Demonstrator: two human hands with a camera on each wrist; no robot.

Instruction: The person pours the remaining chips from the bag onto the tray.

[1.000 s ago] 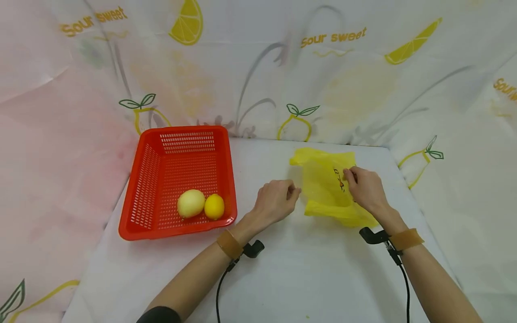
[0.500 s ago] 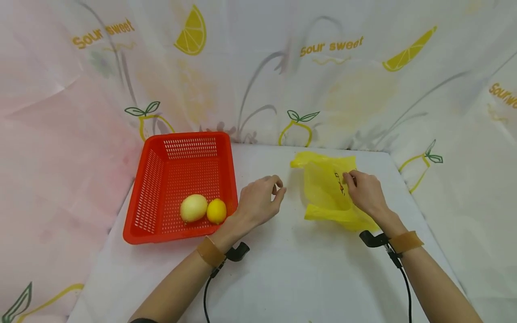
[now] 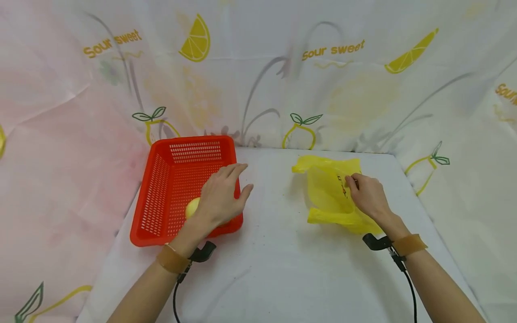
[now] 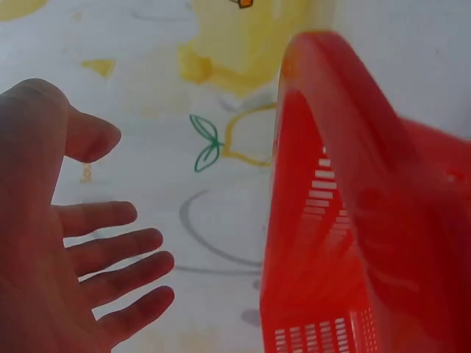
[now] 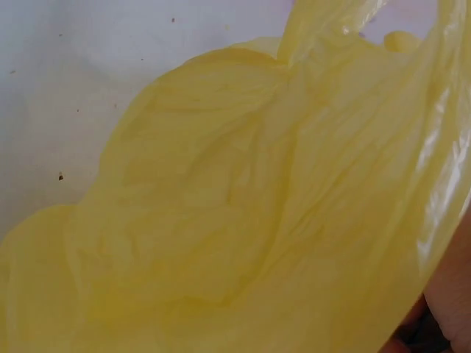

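My left hand (image 3: pixel 222 195) hovers over the right side of a red plastic basket (image 3: pixel 138 220), fingers extended and thumb apart, with nothing in its grasp. Part of a pale yellow, round fruit (image 3: pixel 192 207) shows in the basket beside that hand; the smaller yellow lemon is hidden beneath it. In the left wrist view the straight fingers (image 4: pixel 121 243) are beside the basket's tall red rim (image 4: pixel 353 125). My right hand (image 3: pixel 368 194) pinches the upper layer of a thin yellow plastic bag (image 3: pixel 325 190), holding its mouth parted toward the left. Crinkled yellow film (image 5: pixel 206 191) fills most of the right wrist view.
Basket and bag are on a white table (image 3: pixel 274 264), with a stretch of tabletop between them. A printed curtain (image 3: pixel 258 89) rises along the back and sides. Black cables (image 3: pixel 175 300) trail from both wrist cameras.
My left hand has moved left from beside the bag's mouth to above the basket, its curled fingers straightening on the way. My right hand keeps its pinch on the bag.
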